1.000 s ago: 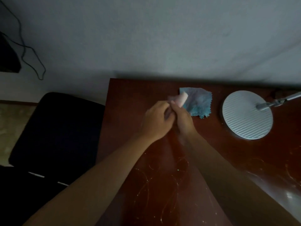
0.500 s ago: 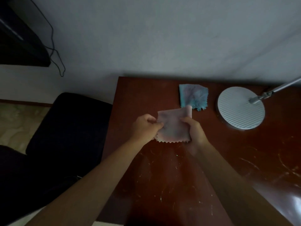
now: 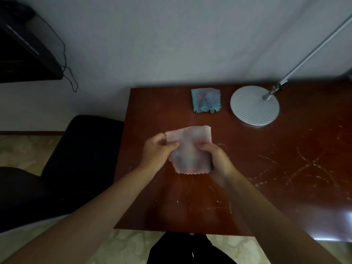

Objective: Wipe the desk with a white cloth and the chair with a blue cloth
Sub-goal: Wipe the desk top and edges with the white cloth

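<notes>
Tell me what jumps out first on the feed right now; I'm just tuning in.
Both hands, the left hand and right hand, hold a white cloth spread above the middle of the scratched red-brown desk. Behind it, near the wall, a blue cloth lies beside a round silver lamp base. A dark chair sits off the desk's left edge.

Both bare forearms reach forward from the lower corners and converge, the left hand (image 3: 158, 151) pinching the left edge of the white cloth (image 3: 190, 149) with curled fingers (image 3: 172, 144) while the right hand (image 3: 219, 161) grips its right side, thumb on top
</notes>
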